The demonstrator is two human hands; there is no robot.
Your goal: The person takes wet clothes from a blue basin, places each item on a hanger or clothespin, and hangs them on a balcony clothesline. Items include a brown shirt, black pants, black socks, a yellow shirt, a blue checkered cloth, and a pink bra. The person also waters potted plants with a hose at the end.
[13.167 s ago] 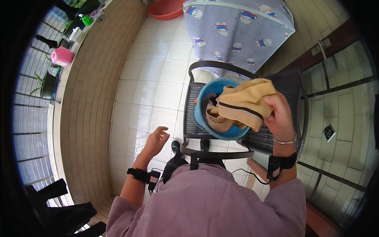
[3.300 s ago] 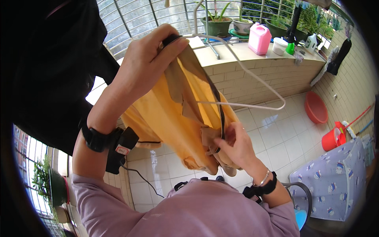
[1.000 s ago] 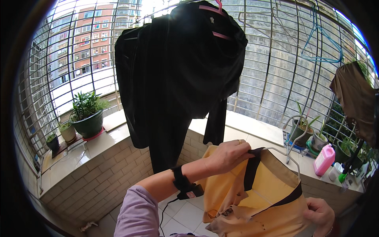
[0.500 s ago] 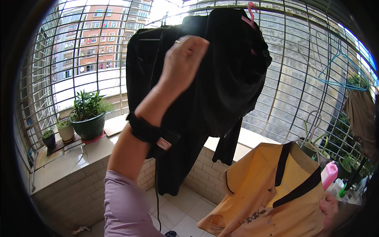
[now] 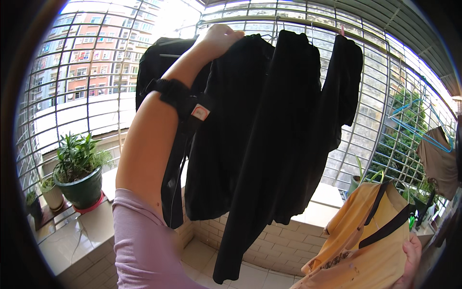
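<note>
Several black garments point(image 5: 250, 139) hang on hangers from a rail point(image 5: 308, 22) along the window bars. My left hand point(image 5: 219, 41) is raised to the top of one, its fingers closed at the garment's upper corner; the fingertips are partly hidden. A black strap point(image 5: 168, 94) with a small box circles that forearm. Low on the right, my right hand point(image 5: 412, 253) grips the side of a yellow short-sleeved shirt point(image 5: 356, 241) with a black-trimmed collar, which is on a hanger.
Potted plants point(image 5: 79, 188) stand on the tiled ledge at left. Metal bars point(image 5: 115, 96) enclose the balcony. Blue hangers point(image 5: 418, 125) and a brown cloth point(image 5: 437, 164) hang at far right. More pots sit behind the yellow shirt.
My left hand has gone from in front of the black garments to the top of one. The garments now appear more spread out. The yellow shirt sits further right and lower in view.
</note>
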